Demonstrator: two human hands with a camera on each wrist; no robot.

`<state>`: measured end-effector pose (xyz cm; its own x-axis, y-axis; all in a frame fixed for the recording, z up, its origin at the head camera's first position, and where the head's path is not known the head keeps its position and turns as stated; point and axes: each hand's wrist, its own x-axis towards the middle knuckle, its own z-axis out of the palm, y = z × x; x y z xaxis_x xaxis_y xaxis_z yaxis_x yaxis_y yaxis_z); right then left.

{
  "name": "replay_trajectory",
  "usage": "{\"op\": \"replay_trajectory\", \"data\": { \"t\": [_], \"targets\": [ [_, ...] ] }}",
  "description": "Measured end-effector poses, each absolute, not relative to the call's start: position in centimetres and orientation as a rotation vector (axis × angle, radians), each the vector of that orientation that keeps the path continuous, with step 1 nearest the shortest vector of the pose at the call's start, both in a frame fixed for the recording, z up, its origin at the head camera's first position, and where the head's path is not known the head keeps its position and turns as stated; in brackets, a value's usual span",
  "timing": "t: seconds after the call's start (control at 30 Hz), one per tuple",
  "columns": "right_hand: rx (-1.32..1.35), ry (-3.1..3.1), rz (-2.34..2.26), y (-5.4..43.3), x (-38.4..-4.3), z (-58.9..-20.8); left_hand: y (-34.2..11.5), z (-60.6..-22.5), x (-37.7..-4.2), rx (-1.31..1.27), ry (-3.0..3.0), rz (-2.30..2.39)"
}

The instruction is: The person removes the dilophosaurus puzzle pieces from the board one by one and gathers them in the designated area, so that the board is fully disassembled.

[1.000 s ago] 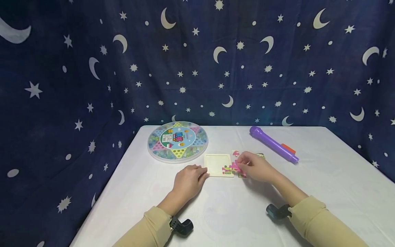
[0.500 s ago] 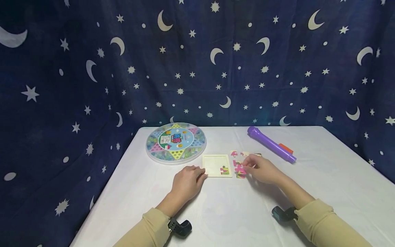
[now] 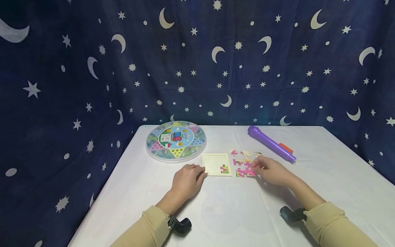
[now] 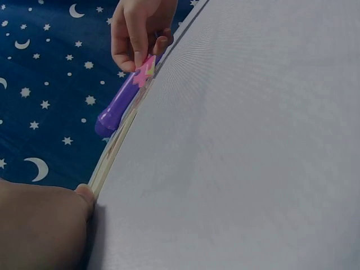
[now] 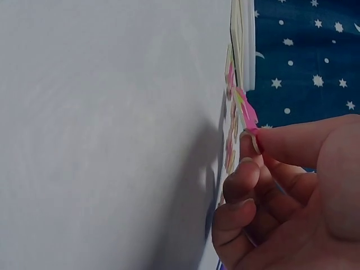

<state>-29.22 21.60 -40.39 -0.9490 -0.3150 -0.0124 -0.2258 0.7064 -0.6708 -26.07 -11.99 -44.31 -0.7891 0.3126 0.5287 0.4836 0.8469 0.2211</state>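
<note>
In the head view my left hand (image 3: pixel 188 180) rests at the near left corner of a cream puzzle frame (image 3: pixel 214 163), its thumb and fingertips holding the edge. One green and pink puzzle piece (image 3: pixel 225 168) lies in the frame's near right corner. My right hand (image 3: pixel 273 170), just right of the frame, pinches a pink puzzle piece (image 5: pixel 247 112) between thumb and index finger. The right wrist view shows this piece tilted, raised over the loose pieces. Several loose puzzle pieces (image 3: pixel 237 162) lie on the table between the frame and my right hand.
A round Chinese checkers box (image 3: pixel 176 140) with a clear rim lies behind the frame, to the left. Toward the back right is a purple microphone-shaped toy (image 3: pixel 271 144) with an orange part. The white-covered table (image 3: pixel 222 212) meets a dark blue starry curtain (image 3: pixel 197 61) behind.
My right hand has moved right, away from the frame, carrying the pink puzzle piece over the loose pieces. More of those pieces now show. My left hand stays at the frame's corner.
</note>
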Motion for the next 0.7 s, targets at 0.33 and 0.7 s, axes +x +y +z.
{"op": "replay_trajectory", "data": {
  "t": [0.33,0.7],
  "targets": [
    [-0.431,2.811,-0.987,22.23,-28.82,-40.49,-11.96,-44.35,-26.36,-0.593,-2.534,-0.473],
    [-0.498,2.903,-0.9,21.77,-28.99,-40.62,-12.09,-44.53,-26.34,-0.587,-2.538,-0.471]
  ]
}}
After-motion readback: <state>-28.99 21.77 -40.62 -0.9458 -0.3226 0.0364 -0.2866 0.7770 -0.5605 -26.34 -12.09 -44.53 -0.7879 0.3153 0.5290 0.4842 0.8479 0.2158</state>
